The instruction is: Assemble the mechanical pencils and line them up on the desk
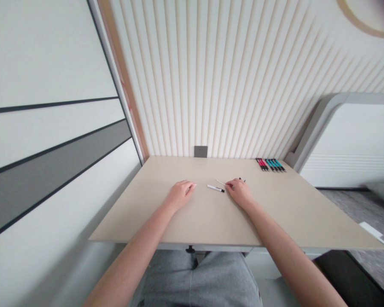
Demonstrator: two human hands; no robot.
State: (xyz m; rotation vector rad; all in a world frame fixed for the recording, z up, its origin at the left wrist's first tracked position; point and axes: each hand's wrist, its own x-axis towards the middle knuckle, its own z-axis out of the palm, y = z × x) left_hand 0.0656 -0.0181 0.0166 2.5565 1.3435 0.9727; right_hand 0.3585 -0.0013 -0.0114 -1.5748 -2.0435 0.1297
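A white pen barrel with a black end [215, 188] lies on the desk between my hands. To its left, my left hand [180, 194] rests on the desk with fingers pinched together. A tiny white tip shows at those fingertips, too small to name. On the other side, my right hand [240, 194] has its fingers closed on a thin white stick [220, 182] resembling a pen refill, which points left. A small black piece [242, 179] pokes out behind the right hand's knuckles; whether that hand holds it is hidden.
Pink-and-black pens [262, 165] and teal-and-black pens [275, 165] lie in a row at the beige desk's [307, 213] back right. A dark wall socket [201, 152] sits just above the back edge. White cabinet panels [51, 170] stand left, a headboard [355, 136] right.
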